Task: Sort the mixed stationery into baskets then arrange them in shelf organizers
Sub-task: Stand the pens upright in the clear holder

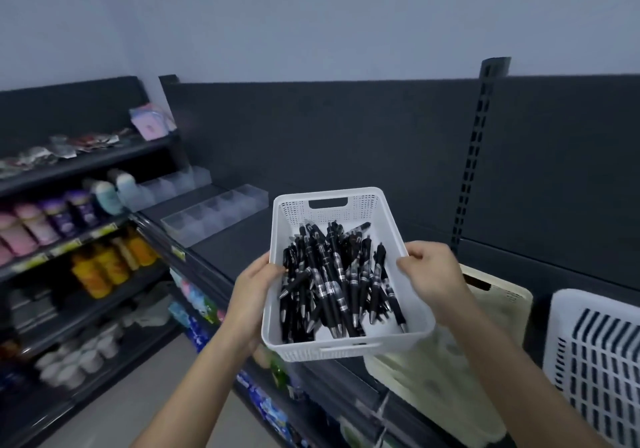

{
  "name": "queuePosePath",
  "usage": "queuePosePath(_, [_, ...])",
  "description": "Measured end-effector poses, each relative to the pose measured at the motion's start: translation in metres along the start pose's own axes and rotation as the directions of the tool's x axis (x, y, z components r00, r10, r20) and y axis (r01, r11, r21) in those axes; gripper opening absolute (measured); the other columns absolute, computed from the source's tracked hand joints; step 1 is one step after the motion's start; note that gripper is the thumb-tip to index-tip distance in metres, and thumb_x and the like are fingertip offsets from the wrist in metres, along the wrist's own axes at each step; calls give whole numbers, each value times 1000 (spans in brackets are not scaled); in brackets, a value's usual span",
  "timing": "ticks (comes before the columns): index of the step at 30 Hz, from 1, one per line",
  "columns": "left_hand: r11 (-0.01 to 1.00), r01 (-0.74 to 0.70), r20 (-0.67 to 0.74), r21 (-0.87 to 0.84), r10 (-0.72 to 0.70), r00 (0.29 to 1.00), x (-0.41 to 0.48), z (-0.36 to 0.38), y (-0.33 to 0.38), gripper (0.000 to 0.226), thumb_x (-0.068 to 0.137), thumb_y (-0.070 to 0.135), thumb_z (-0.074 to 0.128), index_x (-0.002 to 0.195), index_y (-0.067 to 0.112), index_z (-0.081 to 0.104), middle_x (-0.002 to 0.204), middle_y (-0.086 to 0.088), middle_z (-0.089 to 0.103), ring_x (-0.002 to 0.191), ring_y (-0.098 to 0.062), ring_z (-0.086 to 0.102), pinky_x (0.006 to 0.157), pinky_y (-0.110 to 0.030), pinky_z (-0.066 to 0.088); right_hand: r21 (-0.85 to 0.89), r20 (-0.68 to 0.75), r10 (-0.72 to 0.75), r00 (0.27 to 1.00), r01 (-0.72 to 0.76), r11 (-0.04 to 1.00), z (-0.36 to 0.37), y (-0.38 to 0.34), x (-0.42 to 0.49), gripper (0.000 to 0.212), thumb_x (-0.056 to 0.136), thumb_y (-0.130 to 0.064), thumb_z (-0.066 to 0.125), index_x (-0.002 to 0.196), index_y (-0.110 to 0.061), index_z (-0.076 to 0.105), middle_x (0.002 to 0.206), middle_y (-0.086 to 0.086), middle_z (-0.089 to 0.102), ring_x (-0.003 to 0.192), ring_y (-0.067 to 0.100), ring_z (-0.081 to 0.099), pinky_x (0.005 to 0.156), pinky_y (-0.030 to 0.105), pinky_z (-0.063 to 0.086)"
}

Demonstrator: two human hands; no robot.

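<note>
- Both hands grip the white basket. The left hand clasps the left long wall, thumb hooked over the rim. The right hand pinches the right rim with curled fingers.
- Between the hands, the basket's long axis runs away from the person. Black pens lie heaped inside, mostly lengthwise.
- Just right of the right hand, a cream basket sits partly hidden behind that forearm. A slotted white basket beyond it is cut off by the frame edge.
- Ahead and left of the left hand, well apart, a clear organizer slants across the shelf, so the left hand is nearer to it.
- Farther left, a second clear organizer is blurred, and its contents cannot be told.
</note>
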State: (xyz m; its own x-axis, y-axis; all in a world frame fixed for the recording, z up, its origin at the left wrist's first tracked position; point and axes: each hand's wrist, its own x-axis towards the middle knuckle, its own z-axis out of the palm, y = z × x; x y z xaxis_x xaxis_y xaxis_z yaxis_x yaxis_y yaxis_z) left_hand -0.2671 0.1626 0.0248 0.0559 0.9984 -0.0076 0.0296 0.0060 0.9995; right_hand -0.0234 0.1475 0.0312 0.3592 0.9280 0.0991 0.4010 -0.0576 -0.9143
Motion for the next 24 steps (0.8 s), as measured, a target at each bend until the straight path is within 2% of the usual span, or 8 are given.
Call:
queuePosePath(3, [1000,4,-9,0,-4,1000,41,-18,5,23,90,16,50,90,27,71,76,-7,60,63,-23,55,54,-31,45,3,3,-24,1000,24,1000,31,-8,34,22,81,2,51,60,-1,48,47,-2,31,45,13,25,47,25,17])
queuePosePath(7, [998,32,31,-47,-30,999,92,-47,3,28,89,14,51,107,24,71,85,-8,68,70,-24,62,61,-33,49,33,18,-63,998,63,997,70,-19,66,33,78,6,49,55,-12,33,48,-2,25,42,8,18,40,20,15])
queuePosePath(11, [995,68,73,-73,-63,995,145,-78,-2,30,88,11,53,104,27,73,78,-6,71,59,-19,64,49,-25,50,37,64,34,997,-36,999,111,-20,93,20,80,4,50,62,5,44,57,8,38,54,15,31,50,26,23])
queuePosePath(15, [990,142,141,-24,-137,980,211,-120,-12,30,87,11,54,103,30,72,74,-7,72,51,-18,63,42,-25,47,84,68,98,993,-103,991,158,-26,120,17,82,2,55,66,8,51,58,6,46,55,15,37,53,28,29])
queuePosePath(18, [984,176,223,31,-179,958,269,-154,-16,33,86,10,54,107,27,71,76,-11,69,52,-22,60,44,-28,48,62,39,117,992,-119,991,197,-32,140,16,81,-1,57,80,14,53,65,17,51,58,19,40,55,30,32])
queuePosePath(21, [977,212,326,22,-207,922,321,-178,-18,37,84,2,50,104,22,73,79,-14,72,57,-24,65,46,-29,52,44,-16,151,988,-150,988,238,-39,157,23,82,-4,58,93,16,55,85,33,59,60,32,47,59,29,37])
queuePosePath(22, [973,227,347,29,-223,911,336,-184,-19,38,82,0,50,102,22,74,80,-15,73,59,-25,67,47,-30,53,17,-36,168,985,-167,986,250,-41,161,21,83,-5,58,90,15,57,83,31,59,59,28,47,57,27,36])
queuePosePath(24, [965,260,389,39,-254,885,362,-192,-24,42,78,-2,49,99,22,75,82,-17,73,63,-28,68,51,-34,54,-65,-79,193,978,-198,978,269,-42,169,15,82,-5,57,71,5,59,57,12,55,49,8,42,47,19,31])
